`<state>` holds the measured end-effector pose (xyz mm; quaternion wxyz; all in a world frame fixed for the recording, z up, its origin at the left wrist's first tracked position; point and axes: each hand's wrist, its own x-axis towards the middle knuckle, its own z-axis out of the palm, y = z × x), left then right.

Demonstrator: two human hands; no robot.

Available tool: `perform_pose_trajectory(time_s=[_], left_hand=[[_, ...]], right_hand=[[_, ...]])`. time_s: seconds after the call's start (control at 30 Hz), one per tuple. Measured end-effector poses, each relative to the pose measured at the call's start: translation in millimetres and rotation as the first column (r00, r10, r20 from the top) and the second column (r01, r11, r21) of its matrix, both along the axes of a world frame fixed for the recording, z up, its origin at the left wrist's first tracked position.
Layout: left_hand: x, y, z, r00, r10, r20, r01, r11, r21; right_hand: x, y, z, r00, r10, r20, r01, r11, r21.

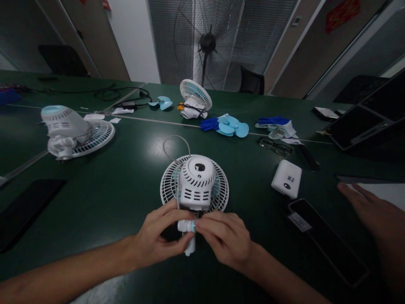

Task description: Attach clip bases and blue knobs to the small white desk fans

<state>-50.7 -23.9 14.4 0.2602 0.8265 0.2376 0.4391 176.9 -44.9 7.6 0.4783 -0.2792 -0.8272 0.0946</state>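
Note:
A small white electric fan [198, 181] lies face down on the dark green table, its round grille [169, 185] flat beneath the motor housing. At the near end sticks out a white neck joint [182, 226] with a light-blue ring. My left hand [161, 230] grips this joint between thumb and fingers from the left. On its right side, the fingertips of my right hand [226, 236] are pinched at the light-blue end piece; what lies inside the pinch is partly hidden. The fan's pale cord [175, 137] loops above the grille.
Another white fan [68, 131] lies at left, a third [194, 99] at the back. Light-blue fan blades [232, 126], blue gloves [274, 122], glasses [275, 145], a white power bank [287, 179] and a black phone-like device [329, 240] lie around. Another person's hand [363, 207] rests at right.

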Motion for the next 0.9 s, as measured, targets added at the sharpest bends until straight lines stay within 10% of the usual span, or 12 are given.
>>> perform_pose_trajectory(time_s=[0.13, 0.37, 0.63, 0.8, 0.9], left_hand=[[-0.8, 1.0, -1.4, 1.000, 0.004, -0.010, -0.004, 1.000, -0.003], [0.5, 0.5, 1.3, 1.000, 0.024, 0.007, -0.024, 1.000, 0.005], [-1.9, 0.3, -3.9, 1.000, -0.001, -0.008, 0.001, 1.000, -0.020], [-3.0, -0.3, -5.2, 1.000, 0.009, 0.010, -0.009, 1.000, -0.020], [-1.5, 0.2, -4.5, 1.000, 0.000, -0.007, 0.000, 1.000, -0.012]], right_hand=[[-7.4, -6.4, 2.0, 0.984, -0.064, -0.166, 0.028, 0.976, -0.214], [7.6, 3.0, -2.2, 0.996, 0.056, 0.075, -0.064, 0.991, 0.118], [-11.2, -10.7, 0.4, 0.950, -0.054, -0.306, -0.078, 0.912, -0.403], [6.8, -2.3, -2.4, 0.995, 0.102, 0.002, -0.102, 0.995, -0.001], [2.2, -1.6, -3.8, 0.999, 0.047, 0.019, -0.046, 0.999, -0.016]])
